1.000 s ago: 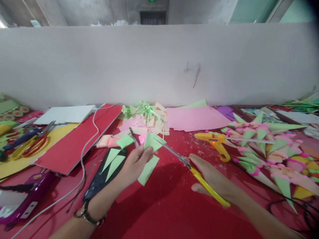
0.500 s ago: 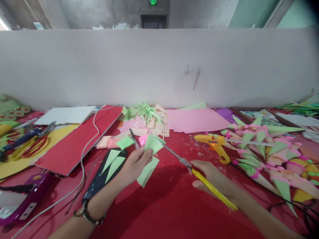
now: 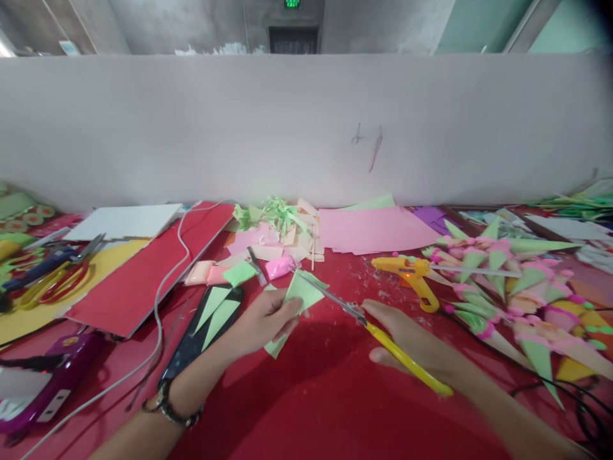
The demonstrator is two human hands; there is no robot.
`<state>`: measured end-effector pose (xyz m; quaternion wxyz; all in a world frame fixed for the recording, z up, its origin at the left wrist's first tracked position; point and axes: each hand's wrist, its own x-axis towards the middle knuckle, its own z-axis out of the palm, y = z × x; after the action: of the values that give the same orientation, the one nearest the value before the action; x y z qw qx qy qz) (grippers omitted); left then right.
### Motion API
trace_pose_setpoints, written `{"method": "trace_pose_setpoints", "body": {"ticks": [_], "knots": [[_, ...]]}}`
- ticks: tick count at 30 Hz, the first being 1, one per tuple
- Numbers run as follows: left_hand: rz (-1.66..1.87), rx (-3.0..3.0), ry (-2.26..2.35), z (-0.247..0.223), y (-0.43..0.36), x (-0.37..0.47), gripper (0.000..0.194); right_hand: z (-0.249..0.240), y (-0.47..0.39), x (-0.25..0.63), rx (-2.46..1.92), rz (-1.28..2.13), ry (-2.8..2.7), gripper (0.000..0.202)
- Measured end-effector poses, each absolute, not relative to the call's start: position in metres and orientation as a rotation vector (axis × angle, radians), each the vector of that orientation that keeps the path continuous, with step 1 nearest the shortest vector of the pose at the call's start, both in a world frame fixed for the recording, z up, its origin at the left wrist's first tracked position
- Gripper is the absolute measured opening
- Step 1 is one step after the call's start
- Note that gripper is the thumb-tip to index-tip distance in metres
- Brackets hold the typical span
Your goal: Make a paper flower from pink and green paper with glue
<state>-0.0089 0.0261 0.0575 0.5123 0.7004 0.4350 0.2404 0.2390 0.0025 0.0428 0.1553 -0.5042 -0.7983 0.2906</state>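
My left hand (image 3: 272, 314) pinches a light green piece of paper (image 3: 306, 292) between thumb and fingers. Yellow-handled scissors (image 3: 407, 361) are in my right hand (image 3: 407, 335), their blades lying along the green paper, parted or closed I cannot make out. Beneath my left hand another green paper piece (image 3: 275, 347) rests on the red table (image 3: 316, 402). Two green paper triangles (image 3: 224, 316) lie on a black phone-like slab (image 3: 184, 348) beside my left wrist.
A yellow glue gun (image 3: 412, 271) lies right of centre, near a heap of green and pink paper flowers (image 3: 507, 275). Pink paper sheets (image 3: 378, 230) and green scraps (image 3: 282, 214) lie against the partition (image 3: 287, 128). At left are a red board (image 3: 158, 275), a white cable (image 3: 160, 300) and more scissors (image 3: 79, 271).
My left hand has moved slightly right with the green paper, which is now tilted further to the right along the scissor blades. The right hand has stayed nearly in place.
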Motion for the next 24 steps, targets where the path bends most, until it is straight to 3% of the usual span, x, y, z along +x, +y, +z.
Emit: {"method": "trace_pose_setpoints", "body": {"ticks": [4,24], "knots": [[0.470,1.658,0.991,0.063,0.028,-0.009,0.036,0.045,0.003,0.237,-1.476,0.860,-2.254,0.039],[0.660,1.532,0.973,0.068,0.033,0.008,0.026,0.048,0.005,0.238,-1.477,0.845,-2.235,0.032]]}}
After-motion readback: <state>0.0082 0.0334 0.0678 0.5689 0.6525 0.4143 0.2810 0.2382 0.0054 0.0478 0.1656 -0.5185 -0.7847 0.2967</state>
